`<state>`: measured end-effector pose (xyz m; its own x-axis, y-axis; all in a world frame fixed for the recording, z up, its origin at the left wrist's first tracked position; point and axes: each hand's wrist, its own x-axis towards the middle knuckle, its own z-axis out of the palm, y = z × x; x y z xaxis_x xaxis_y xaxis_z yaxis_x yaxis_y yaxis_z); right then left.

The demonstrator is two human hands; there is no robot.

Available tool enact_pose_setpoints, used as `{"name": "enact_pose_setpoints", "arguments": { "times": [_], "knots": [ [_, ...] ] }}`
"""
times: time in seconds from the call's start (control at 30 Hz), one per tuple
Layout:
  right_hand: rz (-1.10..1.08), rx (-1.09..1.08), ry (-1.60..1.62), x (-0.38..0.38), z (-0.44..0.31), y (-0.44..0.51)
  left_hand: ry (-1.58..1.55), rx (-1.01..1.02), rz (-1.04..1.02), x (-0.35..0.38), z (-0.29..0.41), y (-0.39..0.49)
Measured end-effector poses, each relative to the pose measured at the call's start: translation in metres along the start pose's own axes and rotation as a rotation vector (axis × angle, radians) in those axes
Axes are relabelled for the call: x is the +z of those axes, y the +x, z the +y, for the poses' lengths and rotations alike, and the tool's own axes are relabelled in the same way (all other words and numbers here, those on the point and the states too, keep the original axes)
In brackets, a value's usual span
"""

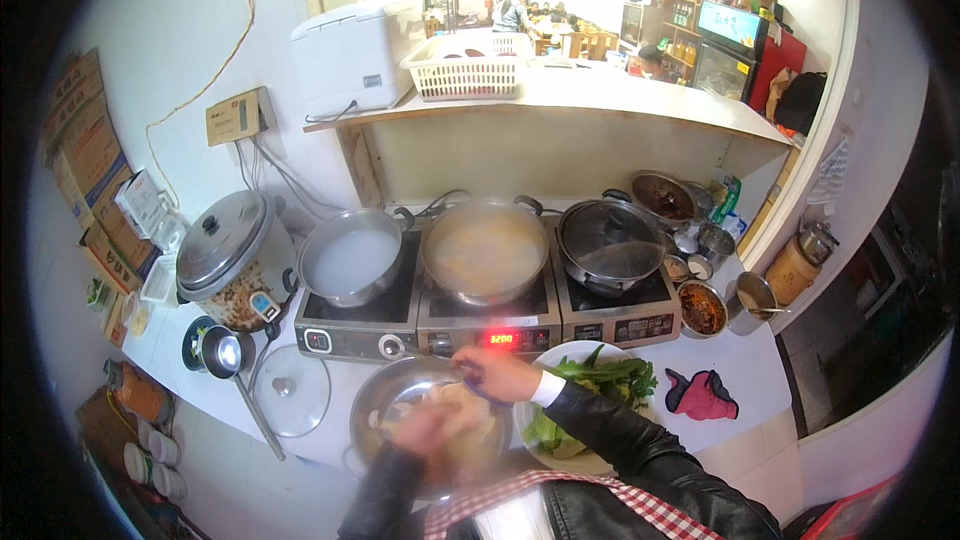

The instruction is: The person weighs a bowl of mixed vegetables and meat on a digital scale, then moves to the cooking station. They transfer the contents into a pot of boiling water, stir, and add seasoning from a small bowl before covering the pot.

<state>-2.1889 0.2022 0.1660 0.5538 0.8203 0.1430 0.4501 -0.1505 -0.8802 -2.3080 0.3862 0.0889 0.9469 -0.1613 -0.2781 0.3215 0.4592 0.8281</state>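
A wide metal bowl (365,399) stands in front of me, holding pale food (452,399) whose kind is unclear. My left hand (429,427) is over the food inside the bowl, blurred, so its grip does not show. At the bowl's far right rim my right hand (504,376) has its fingers curled around something dark and thin, mostly hidden by the hand. Just right of the bowl, a white dish (544,361) holds green leafy vegetables (611,382). Beyond my hands, a steaming pot (484,255) sits on the middle induction cooker (442,335), whose red display is lit.
A pot of cloudy liquid (352,259) and a lidded pot (613,244) flank the steaming one. Leftward are a large rice cooker (240,255), a ladle (251,405) and a glass lid (292,394). A pink cloth (703,394) and a sauce bowl (702,309) lie right.
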Motion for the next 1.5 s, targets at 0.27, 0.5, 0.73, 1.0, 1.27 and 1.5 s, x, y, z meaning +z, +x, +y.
{"name": "enact_pose_setpoints", "arguments": {
  "times": [0.27,0.5,0.73,1.0,1.27,1.5],
  "knots": [
    [0.231,0.11,0.175,0.007,0.049,-0.012,-0.228,0.152,0.229,-0.026,0.052,0.024],
    [-0.166,0.125,0.853,0.028,0.045,-0.021,-0.332,0.2,0.219,-0.006,0.108,0.082],
    [0.134,0.312,0.833,-0.013,0.031,0.001,0.121,0.411,0.02,0.034,0.117,0.116],
    [0.243,0.331,0.779,-0.061,0.042,0.013,0.305,0.231,-0.061,0.04,0.15,0.182],
    [0.331,0.387,1.006,-0.094,0.073,0.057,0.352,-0.026,-0.025,0.009,0.152,0.266],
    [0.469,0.565,0.434,-0.114,0.068,0.031,0.894,0.307,0.306,0.008,0.151,0.22]
  ]
}}
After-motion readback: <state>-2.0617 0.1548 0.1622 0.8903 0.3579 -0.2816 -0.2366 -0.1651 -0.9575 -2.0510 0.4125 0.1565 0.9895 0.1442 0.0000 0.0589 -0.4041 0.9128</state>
